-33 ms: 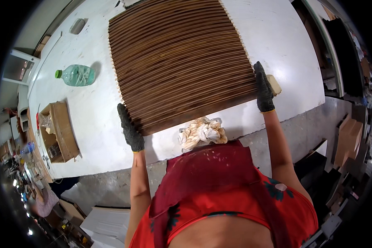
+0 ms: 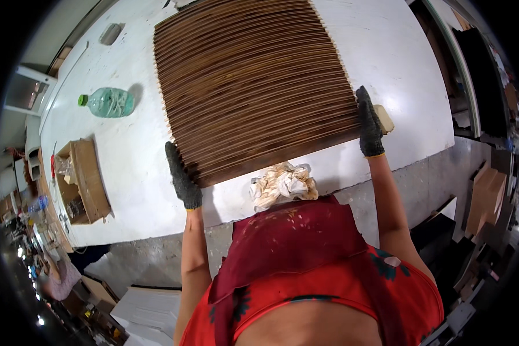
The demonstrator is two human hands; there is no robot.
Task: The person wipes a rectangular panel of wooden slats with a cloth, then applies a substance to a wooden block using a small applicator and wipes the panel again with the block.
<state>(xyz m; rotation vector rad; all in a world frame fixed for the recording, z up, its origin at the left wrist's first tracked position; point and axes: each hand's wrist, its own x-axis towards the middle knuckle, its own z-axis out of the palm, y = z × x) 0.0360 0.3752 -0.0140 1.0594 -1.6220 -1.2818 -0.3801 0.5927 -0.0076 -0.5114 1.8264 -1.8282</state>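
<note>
Dark brown wooden strips (image 2: 254, 86) lie side by side in a broad panel on the white table (image 2: 409, 63), their pale ends slightly uneven along both sides. My left hand (image 2: 183, 180), in a dark knit glove, lies with fingers stretched out along the near left side of the panel. At its near right side my right hand (image 2: 369, 127), gloved the same way, rests flat with straight fingers against the strip ends. The palms are hidden. Just right of that hand is a pale yellow block (image 2: 385, 119), partly covered. A crumpled, stained white cloth (image 2: 284, 184) lies between the panel and my dark red apron.
On the left stand a cardboard box (image 2: 96, 183) with small items inside and a green-capped clear bottle (image 2: 111, 102) lying on its side. A small grey block (image 2: 111, 34) sits farther back. Another person (image 2: 62, 279) is at the lower left, beyond the table.
</note>
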